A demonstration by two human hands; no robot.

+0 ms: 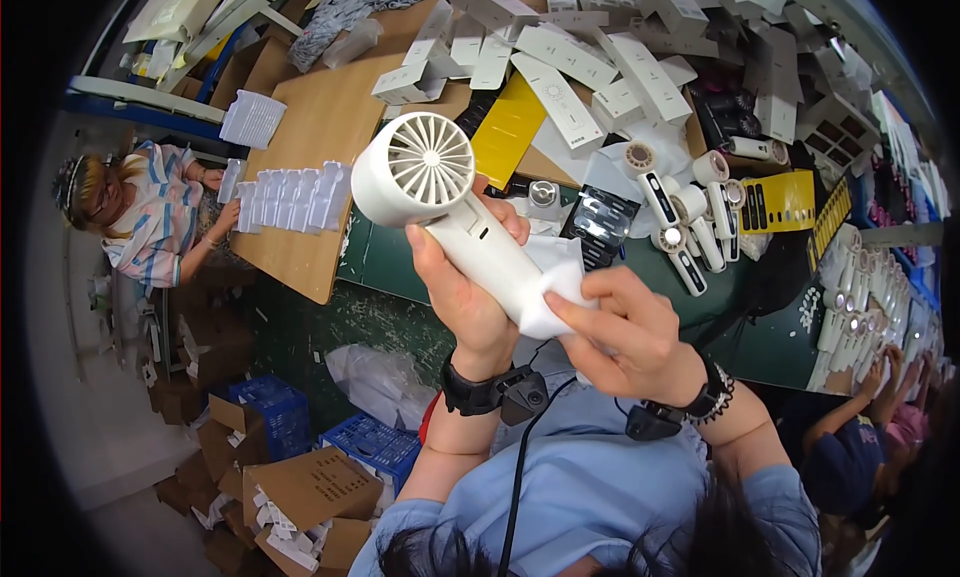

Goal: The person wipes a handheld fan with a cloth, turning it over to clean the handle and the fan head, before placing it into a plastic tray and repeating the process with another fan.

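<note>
A white handheld fan (485,252) with a round grille head is tilted up to the left in front of me. My left hand (462,302) wraps around its handle from below, thumb near the neck. In the fingers of my right hand (630,337) is a white soft wipe or foam sheet (548,307), pressed against the handle's lower end. Whether it is cloth or foam I cannot tell. On the green bench beyond lie several white handheld fans (690,212), a black tray (603,215) and a small round metal-topped jar (543,199).
White boxes (560,97) pile up at the back, beside a yellow sheet (508,127). On the left, a person (150,207) works at a wooden table (300,142) with white trays (290,199). Cartons (310,482) and blue crates (370,442) stand on the floor. Other people's hands (880,372) reach toward fans at right.
</note>
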